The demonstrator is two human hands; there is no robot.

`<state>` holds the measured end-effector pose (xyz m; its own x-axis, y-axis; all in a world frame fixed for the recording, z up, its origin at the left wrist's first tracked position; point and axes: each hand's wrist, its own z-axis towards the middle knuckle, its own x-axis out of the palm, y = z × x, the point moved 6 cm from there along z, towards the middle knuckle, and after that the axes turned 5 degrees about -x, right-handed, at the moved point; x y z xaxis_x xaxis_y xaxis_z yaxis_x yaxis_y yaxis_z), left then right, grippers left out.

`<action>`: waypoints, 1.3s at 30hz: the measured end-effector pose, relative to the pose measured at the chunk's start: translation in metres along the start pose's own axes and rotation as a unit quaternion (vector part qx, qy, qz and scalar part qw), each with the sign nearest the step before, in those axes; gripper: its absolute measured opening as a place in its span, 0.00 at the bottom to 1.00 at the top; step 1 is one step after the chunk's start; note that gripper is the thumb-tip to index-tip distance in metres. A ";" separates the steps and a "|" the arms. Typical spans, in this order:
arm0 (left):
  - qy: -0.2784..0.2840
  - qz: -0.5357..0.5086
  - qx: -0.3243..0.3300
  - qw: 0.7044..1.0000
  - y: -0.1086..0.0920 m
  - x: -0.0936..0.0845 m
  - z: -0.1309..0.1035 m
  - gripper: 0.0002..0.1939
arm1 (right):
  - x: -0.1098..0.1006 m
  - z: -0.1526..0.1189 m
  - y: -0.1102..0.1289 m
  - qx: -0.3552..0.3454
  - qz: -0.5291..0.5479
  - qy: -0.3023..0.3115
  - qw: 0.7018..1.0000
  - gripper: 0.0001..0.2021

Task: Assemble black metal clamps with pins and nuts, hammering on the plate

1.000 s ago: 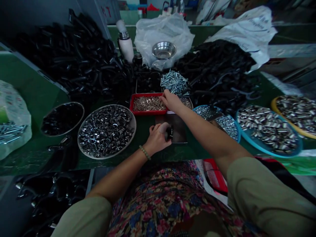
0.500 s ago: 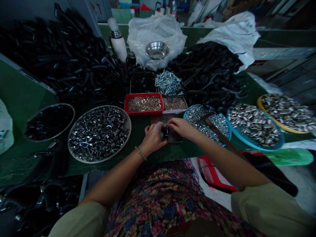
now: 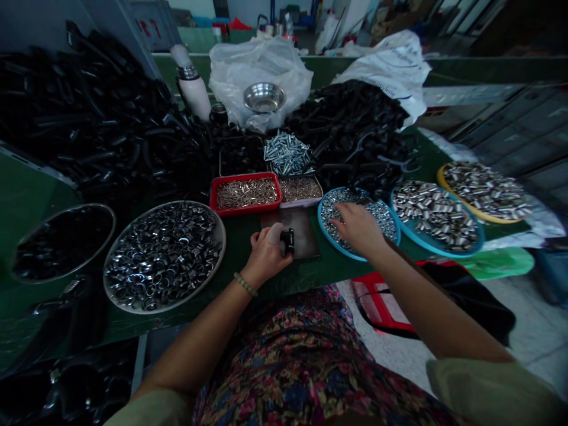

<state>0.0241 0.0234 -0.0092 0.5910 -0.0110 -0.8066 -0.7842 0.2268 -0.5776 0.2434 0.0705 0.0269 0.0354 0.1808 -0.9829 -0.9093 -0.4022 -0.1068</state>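
Black part (image 3: 288, 239), count one, is sitting in our left hand (image 3: 266, 253); we are closing those fingers narrowly around it, above one flat metal plate (image 3: 306, 236). One finger is wearing a pale covering (image 3: 275, 232), and one beaded bracelet (image 3: 245, 284) is circling the wrist.

Right hand (image 3: 359, 231): we are holding it partly wide, thumb and index finger parting, over one blue basin (image 3: 323, 228) of small metal pieces. Whether its fingertips are touching any piece, we cannot tell.

Basins, three total: a second blue basin (image 3: 477, 236) is holding metal sleeves, and one yellow basin (image 3: 439, 174) is holding more, farther right. Round trays, two, at left: the ring tray (image 3: 222, 236) is carrying too many rings to count, the dark tray (image 3: 114, 222) black pieces.

Beyond the plate, one red tray (image 3: 214, 198) of small pins is sitting beside one pale tray (image 3: 302, 203) of smaller bits. One bolt pile (image 3: 288, 154) is lying behind those two. Black heaps, two: the left heap (image 3: 102, 130) and the right heap (image 3: 359, 127) are flanking it. One metal bowl (image 3: 265, 103) is resting against one clear bag (image 3: 226, 65); one flask (image 3: 195, 97) is standing just left.
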 end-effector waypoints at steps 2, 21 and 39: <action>0.001 0.001 0.001 1.000 0.000 0.000 0.001 0.30 | 0.008 -0.020 -0.049 0.114 -0.047 0.046 0.991 0.19; -0.010 0.001 -0.003 1.000 -0.001 -0.001 -0.002 0.37 | -0.038 -0.003 0.076 -0.022 0.244 0.062 0.967 0.16; 0.079 -0.701 -0.252 0.662 -0.021 -0.028 0.034 0.18 | 0.009 -0.101 -0.227 0.419 0.005 0.082 0.904 0.17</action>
<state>0.0302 0.0521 0.0293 0.8090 0.0227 0.5873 0.5275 -0.4689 -0.7085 0.4919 0.0728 0.0270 0.0237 0.0180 -0.9996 -0.9028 0.4299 -0.0136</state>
